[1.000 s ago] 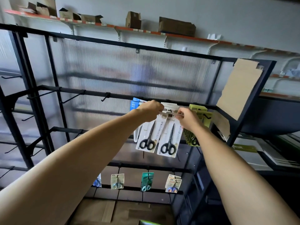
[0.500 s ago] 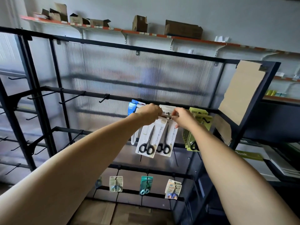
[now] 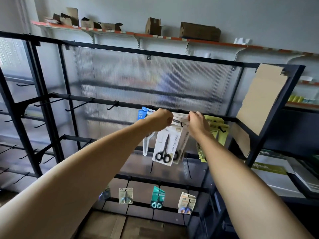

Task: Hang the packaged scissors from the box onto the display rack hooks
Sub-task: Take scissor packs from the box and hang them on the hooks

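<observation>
Both hands, the left hand [image 3: 161,119] and right hand [image 3: 198,124], pinch the top of a scissors pack [image 3: 166,145] at a rack hook [image 3: 181,124], beside green packs [image 3: 217,133].

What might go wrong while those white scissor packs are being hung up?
Both hands, left hand and right hand, pinch the tops of the white scissor packs at the hook. If a hang hole misses the hook, a pack could drop. The green packs hang close beside, so the right hand might knock them.
</observation>
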Available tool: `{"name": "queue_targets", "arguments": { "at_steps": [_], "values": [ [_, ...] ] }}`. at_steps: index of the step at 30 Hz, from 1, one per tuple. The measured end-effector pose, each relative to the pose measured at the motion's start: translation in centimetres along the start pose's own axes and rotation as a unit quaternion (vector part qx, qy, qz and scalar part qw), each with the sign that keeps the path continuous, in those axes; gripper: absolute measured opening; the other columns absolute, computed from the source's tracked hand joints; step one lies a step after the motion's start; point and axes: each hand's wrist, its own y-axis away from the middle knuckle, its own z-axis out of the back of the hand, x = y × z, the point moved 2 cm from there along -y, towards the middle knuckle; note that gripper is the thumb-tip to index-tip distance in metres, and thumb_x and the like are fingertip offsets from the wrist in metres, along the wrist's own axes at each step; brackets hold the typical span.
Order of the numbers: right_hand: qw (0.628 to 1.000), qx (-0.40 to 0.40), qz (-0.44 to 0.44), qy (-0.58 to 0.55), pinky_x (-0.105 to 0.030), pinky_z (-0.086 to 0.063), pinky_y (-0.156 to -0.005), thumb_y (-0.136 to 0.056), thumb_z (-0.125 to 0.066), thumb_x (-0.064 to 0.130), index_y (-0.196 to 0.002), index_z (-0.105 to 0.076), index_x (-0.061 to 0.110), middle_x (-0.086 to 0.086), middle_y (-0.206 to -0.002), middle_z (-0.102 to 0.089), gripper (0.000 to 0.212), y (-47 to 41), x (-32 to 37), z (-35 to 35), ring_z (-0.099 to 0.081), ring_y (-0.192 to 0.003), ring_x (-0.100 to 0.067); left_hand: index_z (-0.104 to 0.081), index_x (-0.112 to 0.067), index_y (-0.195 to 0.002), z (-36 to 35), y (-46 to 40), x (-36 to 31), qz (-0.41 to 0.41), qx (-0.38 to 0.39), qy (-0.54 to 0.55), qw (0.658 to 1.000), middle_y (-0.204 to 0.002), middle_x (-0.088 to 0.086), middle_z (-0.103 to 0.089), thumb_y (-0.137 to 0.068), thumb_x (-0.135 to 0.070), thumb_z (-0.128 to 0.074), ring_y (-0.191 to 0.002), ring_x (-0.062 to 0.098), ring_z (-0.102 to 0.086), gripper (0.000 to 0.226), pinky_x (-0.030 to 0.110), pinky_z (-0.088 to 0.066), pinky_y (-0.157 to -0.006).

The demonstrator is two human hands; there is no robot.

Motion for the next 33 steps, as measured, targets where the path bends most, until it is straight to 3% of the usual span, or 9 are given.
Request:
{"name": "queue_targets", "arguments": {
  "at_steps": [3, 5, 8, 14, 17, 20, 25, 28, 33],
  "values": [
    [1.000, 0.015, -0.013, -0.006, -0.039, -0.047, -0.076, -0.087, -0.051, -0.004, -0.104, -0.054, 0.010, -0.010, -0.114, -0.055, 0.022, 0.7, -0.7, 0.3, -0.054, -0.100, -0.028, -0.064, -0.019, -0.086, -0.2, -0.1, -0.2, 0.003, -0.014, 0.022, 1.000, -0.076, -0.006, -0.055, -0.091, -0.003, -0.057, -0.069, 0.017, -0.055, 0.018, 0.025, -0.044, -0.051],
    [0.999, 0.029, -0.020, -0.004, -0.035, -0.041, -0.074, -0.091, -0.053, 0.005, -0.108, -0.054, 0.008, -0.008, -0.111, -0.054, 0.018, 1.1, -0.9, 0.8, -0.052, -0.098, -0.026, -0.063, -0.022, -0.086, -0.5, -0.4, -0.6, 0.002, -0.025, 0.037, 0.999, -0.085, 0.000, -0.060, -0.091, -0.006, -0.057, -0.075, 0.022, -0.059, 0.018, 0.031, -0.050, -0.059],
    [0.999, 0.051, 0.007, 0.008, -0.033, -0.036, -0.075, -0.096, -0.049, 0.013, -0.107, -0.054, 0.005, -0.007, -0.106, -0.050, 0.014, 1.7, -1.3, 1.4, -0.047, -0.095, -0.024, -0.062, -0.019, -0.085, -1.1, -0.7, -1.8, -0.002, -0.030, 0.050, 0.998, -0.087, 0.005, -0.062, -0.092, -0.009, -0.059, -0.072, 0.022, -0.058, 0.013, 0.031, -0.049, -0.060],
    [0.997, 0.072, -0.010, -0.003, -0.031, -0.038, -0.075, -0.094, -0.051, 0.000, -0.124, -0.053, 0.009, -0.009, -0.120, -0.058, 0.032, 1.2, -2.2, 1.6, -0.054, -0.102, -0.025, -0.065, -0.012, -0.086, -3.0, -1.7, -2.6, 0.022, -0.075, 0.076, 0.994, -0.084, 0.008, -0.064, -0.091, -0.004, -0.056, -0.075, 0.027, -0.059, 0.013, 0.030, -0.047, -0.061],
    [0.996, 0.083, -0.018, -0.008, -0.031, -0.038, -0.069, -0.092, -0.059, 0.005, -0.124, -0.057, 0.014, -0.005, -0.118, -0.061, 0.033, 1.1, -2.2, 1.5, -0.054, -0.092, -0.020, -0.066, -0.011, -0.086, -3.4, -2.0, -2.7, 0.028, -0.081, 0.086, 0.993, -0.080, 0.005, -0.061, -0.091, -0.004, -0.057, -0.070, 0.023, -0.056, 0.012, 0.026, -0.040, -0.056],
    [0.996, 0.089, -0.020, -0.008, -0.031, -0.041, -0.068, -0.091, -0.063, 0.009, -0.117, -0.058, 0.015, -0.005, -0.112, -0.063, 0.027, 1.0, -2.2, 1.0, -0.056, -0.089, -0.020, -0.065, -0.010, -0.086, -3.8, -2.3, -3.0, 0.033, -0.093, 0.073, 0.992, -0.081, 0.007, -0.064, -0.089, -0.003, -0.056, -0.073, 0.026, -0.060, 0.012, 0.032, -0.051, -0.061],
    [0.995, 0.086, -0.055, -0.006, -0.032, -0.045, -0.072, -0.090, -0.056, 0.000, -0.124, -0.051, 0.013, -0.006, -0.109, -0.058, 0.037, 1.4, -1.8, 0.5, -0.056, -0.094, -0.021, -0.060, -0.009, -0.088, -4.7, -2.3, -2.9, 0.068, -0.114, 0.043, 0.990, -0.082, 0.011, -0.063, -0.088, 0.000, -0.049, -0.075, 0.031, -0.062, 0.014, 0.034, -0.047, -0.060],
    [0.994, 0.076, -0.074, -0.025, -0.041, -0.051, -0.076, -0.087, -0.055, -0.005, -0.128, -0.045, 0.010, -0.011, -0.111, -0.056, 0.045, 1.7, -1.5, -0.3, -0.056, -0.096, -0.026, -0.056, -0.013, -0.093, -4.7, -2.0, -2.0, 0.068, -0.130, 0.028, 0.989, -0.085, 0.010, -0.063, -0.091, -0.007, -0.050, -0.076, 0.032, -0.062, 0.009, 0.033, -0.045, -0.060],
    [0.997, 0.016, -0.079, -0.011, -0.032, -0.040, -0.055, -0.091, -0.053, 0.003, -0.116, -0.035, 0.013, -0.007, -0.097, -0.055, 0.033, 3.0, -1.0, -1.2, -0.058, -0.081, -0.027, -0.051, -0.013, -0.107, -4.5, -1.2, 0.3, 0.056, -0.136, 0.029, 0.989, -0.095, 0.010, -0.063, -0.089, -0.005, -0.054, -0.080, 0.032, -0.060, 0.020, 0.037, -0.050, -0.062]
  ]
}}
